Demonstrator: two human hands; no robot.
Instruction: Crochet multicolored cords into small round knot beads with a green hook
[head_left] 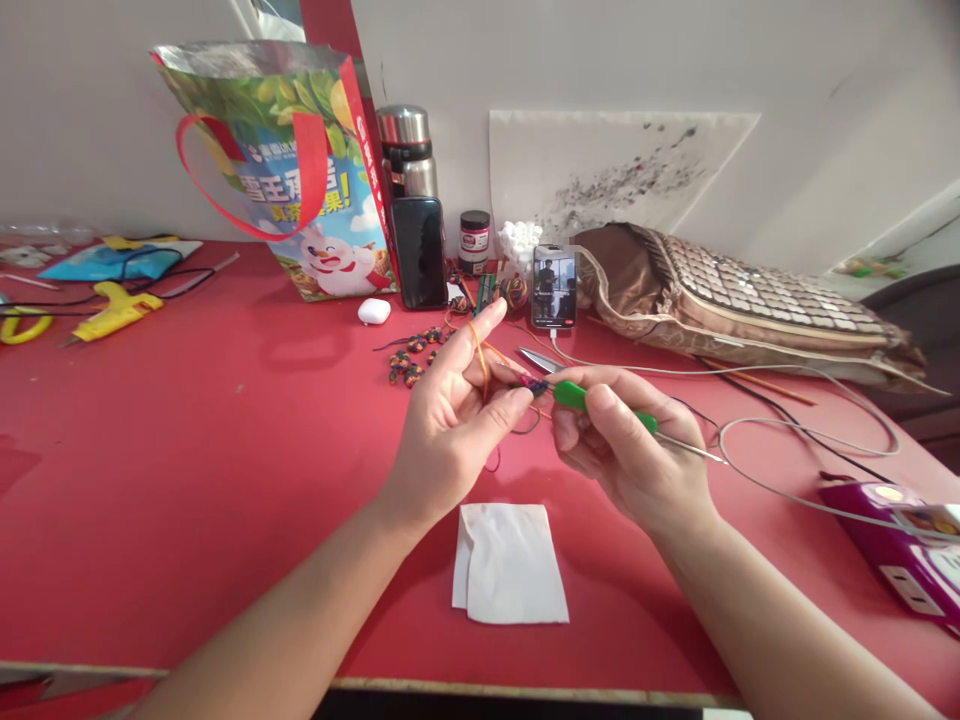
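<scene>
Progressing from left to right across the red tabletop [187, 430], a yellow glue gun [116, 312] is lying on its side, and a printed shopping bag [322, 250] is standing against the wall, with a white earbud case [373, 311] resting near its base. A black smartphone [418, 250] is leaning upright before a steel flask [409, 160], while multicoloured knotted cords [409, 372] are lying just beyond the left hand [442, 430]. This hand is pinching a small knotted cord piece [534, 386] between thumb and fingers, its index finger extending upward and carrying an orange cord [481, 352]. The piece is sitting above the tabletop, between the two hands; a folded white tissue [514, 565] is lying nearer the wearer. The right hand [637, 440] is closing around a green-handled tool [571, 395], its forward end meeting the piece. The hands appear to be working the tool's tip into the knotting; whether it is passing through a loop, one cannot tell. The next move is seemingly calling for a steady left pinch, controlled tension on the orange cord and a fine adjustment of the tip. Farther right, a lit smartphone [553, 285] is standing beside a brown bag [630, 275].
</scene>
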